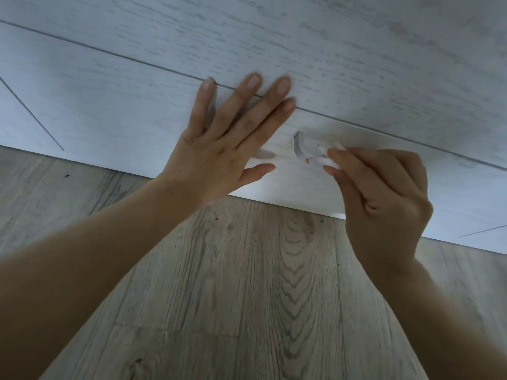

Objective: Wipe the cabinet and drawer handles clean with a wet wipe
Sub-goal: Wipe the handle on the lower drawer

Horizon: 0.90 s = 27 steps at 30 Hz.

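A small white handle (pixel 300 146) sticks out of the lowest drawer front (pixel 137 127) of a pale wood-grain cabinet. My right hand (pixel 378 198) pinches a folded white wet wipe (pixel 325 160) between thumb and fingertips and holds it against the handle's right side. The rest of the handle is hidden behind the wipe and fingers. My left hand (pixel 227 144) lies flat with spread straight fingers on the drawer front, just left of the handle, its fingertips reaching the seam above.
A dark seam (pixel 109 52) separates this drawer from the panel above. Below the cabinet's bottom edge lies grey wood-look floor (pixel 260 283) with a few small dark specks. Other panel seams show at far left and far right.
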Tool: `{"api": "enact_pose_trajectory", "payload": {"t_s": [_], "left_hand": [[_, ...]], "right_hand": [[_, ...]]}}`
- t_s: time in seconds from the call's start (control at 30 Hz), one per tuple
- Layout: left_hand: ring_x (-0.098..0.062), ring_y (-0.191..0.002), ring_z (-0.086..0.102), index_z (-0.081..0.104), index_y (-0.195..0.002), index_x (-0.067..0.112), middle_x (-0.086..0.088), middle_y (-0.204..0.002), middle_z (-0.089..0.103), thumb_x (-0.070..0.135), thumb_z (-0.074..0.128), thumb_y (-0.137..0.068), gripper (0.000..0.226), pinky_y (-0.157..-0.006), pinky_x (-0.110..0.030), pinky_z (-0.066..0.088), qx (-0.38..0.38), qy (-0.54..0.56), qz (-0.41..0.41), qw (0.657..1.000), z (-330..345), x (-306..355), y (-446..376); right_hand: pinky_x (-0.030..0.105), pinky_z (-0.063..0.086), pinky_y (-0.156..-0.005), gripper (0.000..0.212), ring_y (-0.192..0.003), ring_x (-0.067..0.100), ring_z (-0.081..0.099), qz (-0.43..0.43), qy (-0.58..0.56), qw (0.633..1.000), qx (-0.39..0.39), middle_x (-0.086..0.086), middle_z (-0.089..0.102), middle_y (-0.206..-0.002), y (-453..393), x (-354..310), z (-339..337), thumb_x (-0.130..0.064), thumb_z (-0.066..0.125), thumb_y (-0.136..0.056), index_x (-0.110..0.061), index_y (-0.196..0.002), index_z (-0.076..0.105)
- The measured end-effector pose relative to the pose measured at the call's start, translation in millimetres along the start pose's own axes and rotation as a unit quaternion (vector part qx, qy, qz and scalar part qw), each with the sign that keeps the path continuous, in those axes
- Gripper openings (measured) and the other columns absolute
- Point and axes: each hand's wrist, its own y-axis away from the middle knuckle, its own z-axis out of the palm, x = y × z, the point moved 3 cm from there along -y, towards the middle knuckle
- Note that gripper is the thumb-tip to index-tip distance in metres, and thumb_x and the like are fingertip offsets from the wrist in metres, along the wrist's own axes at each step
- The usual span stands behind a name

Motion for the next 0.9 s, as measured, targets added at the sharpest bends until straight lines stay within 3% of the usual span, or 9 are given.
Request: {"api": "enact_pose_trajectory", "payload": {"t_s": [0.3,0.5,0.6,0.7,0.8,0.9], "left_hand": [[-0.023,-0.141,-0.024,-0.007,-0.152,0.013,-0.003,-0.154,-0.028,0.062,0.033,-0.096,0.085,-0.114,-0.051,-0.008,-0.008,-0.012,-0.01,1.0,1,2,0],[-0.025,-0.143,-0.021,-0.008,-0.151,0.012,-0.003,-0.159,-0.016,0.062,0.036,-0.095,0.086,-0.113,-0.052,-0.006,-0.006,-0.01,-0.01,1.0,1,2,-2],[-0.027,-0.144,-0.016,-0.008,-0.151,0.012,-0.003,-0.159,-0.012,0.062,0.035,-0.095,0.086,-0.114,-0.053,-0.004,-0.012,-0.005,-0.008,1.0,1,5,-1],[-0.027,-0.144,-0.006,-0.006,-0.152,0.012,-0.004,-0.159,-0.012,0.061,0.036,-0.095,0.086,-0.114,-0.052,-0.001,-0.002,-0.01,0.007,1.0,1,0,0],[-0.025,-0.143,-0.022,-0.009,-0.151,0.013,-0.003,-0.157,-0.023,0.062,0.034,-0.095,0.086,-0.114,-0.051,-0.008,-0.011,-0.013,-0.005,1.0,1,2,-1],[-0.023,-0.141,-0.026,-0.011,-0.151,0.013,-0.002,-0.154,-0.028,0.062,0.034,-0.096,0.086,-0.114,-0.05,-0.01,-0.016,-0.011,-0.007,1.0,1,2,-1]], "right_hand": [[0.037,0.044,-0.072,0.012,-0.079,0.029,0.064,0.028,-0.027,0.999,0.01,0.004,0.073,-0.088,-7,-17,10,-0.018,0.068,-0.089,-0.01,-0.093,0.075],[0.04,0.047,-0.07,0.012,-0.079,0.03,0.063,0.032,-0.045,0.998,0.009,0.002,0.072,-0.085,-11,-26,15,-0.017,0.069,-0.087,-0.009,-0.093,0.075],[0.038,0.045,-0.075,0.015,-0.083,0.018,0.059,0.108,-0.046,0.993,0.02,-0.013,0.064,-0.086,-9,-22,11,-0.024,0.067,-0.087,-0.016,-0.098,0.073],[0.034,0.043,-0.078,0.018,-0.087,0.01,0.053,0.175,-0.054,0.982,0.04,-0.017,0.058,-0.086,-2,-16,5,-0.026,0.065,-0.087,-0.016,-0.101,0.071],[0.038,0.047,-0.076,0.015,-0.087,0.016,0.055,0.12,-0.07,0.989,0.04,-0.009,0.065,-0.086,-7,-29,17,-0.021,0.067,-0.087,-0.012,-0.097,0.073],[0.042,0.052,-0.072,0.013,-0.085,0.019,0.057,0.084,-0.073,0.993,0.039,-0.003,0.07,-0.085,-7,-27,23,-0.019,0.068,-0.087,-0.01,-0.094,0.074]]}}
